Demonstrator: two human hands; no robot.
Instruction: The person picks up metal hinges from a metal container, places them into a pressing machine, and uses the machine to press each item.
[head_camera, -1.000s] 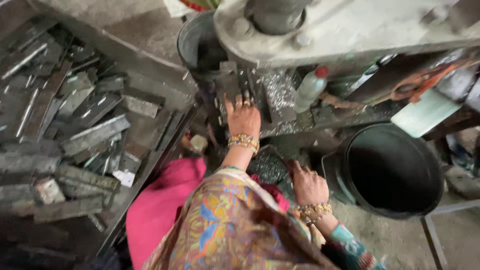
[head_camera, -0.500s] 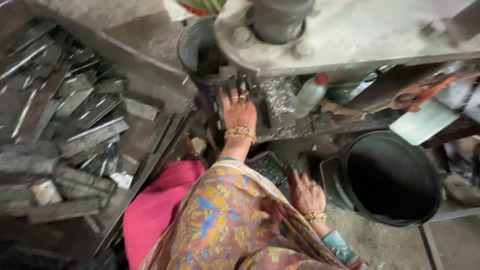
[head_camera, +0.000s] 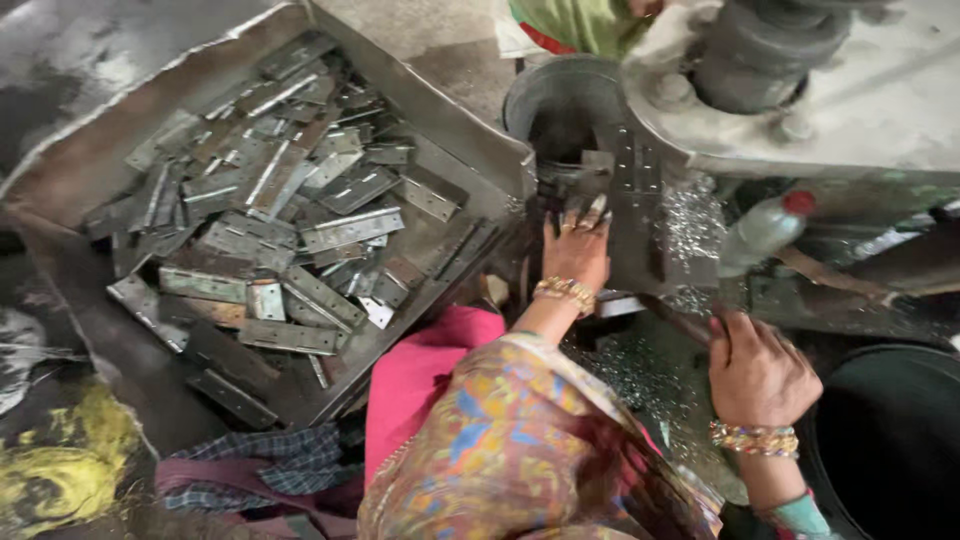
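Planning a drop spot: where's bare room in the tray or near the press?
Free: the tray's bare upper-left sheet, above the hinge pile, and a strip along its lower edge. Crowded: the tray's middle. The left hand fills the press opening; the right hand grips a handle over swarf.

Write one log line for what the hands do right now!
left hand: on flat grey metal hinge plate at press | right hand: gripping dark lever

Grimy concrete floor (head_camera: 420, 40); grey machine table (head_camera: 880, 110); black bin (head_camera: 890, 440); daylight.
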